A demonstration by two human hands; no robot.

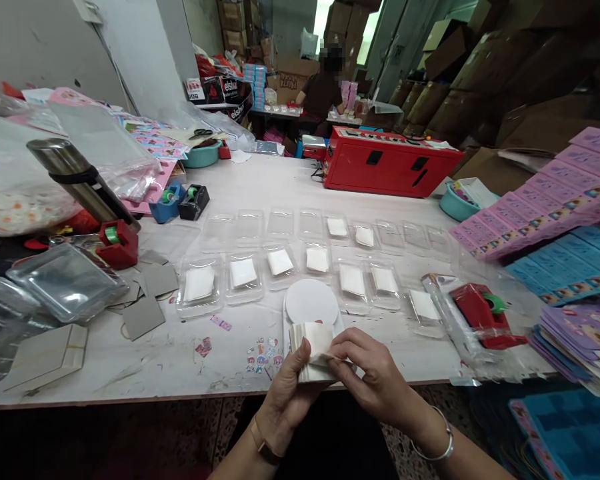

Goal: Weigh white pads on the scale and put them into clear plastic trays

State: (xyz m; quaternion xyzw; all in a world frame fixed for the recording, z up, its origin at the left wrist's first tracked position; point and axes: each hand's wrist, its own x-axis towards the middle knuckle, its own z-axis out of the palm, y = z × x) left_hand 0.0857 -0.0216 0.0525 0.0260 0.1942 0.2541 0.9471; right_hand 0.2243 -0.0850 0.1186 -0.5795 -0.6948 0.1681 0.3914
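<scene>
My left hand is closed around a thick stack of small white square sheets, held above the table's front edge. At the stack's right side, the fingers of my right hand pinch the edge of the top sheets. Just behind the stack lies a white scale with a round plate. Beyond it, clear plastic trays stand in two rows; several hold white squares, such as the tray at the left and the tray right of the scale. Trays at the far row's left, like this one, hold nothing visible.
Grey cards, a steel flask and tape dispensers crowd the left. A red tape dispenser and pink boxes stand at the right. A red machine sits at the back; beyond it a person works.
</scene>
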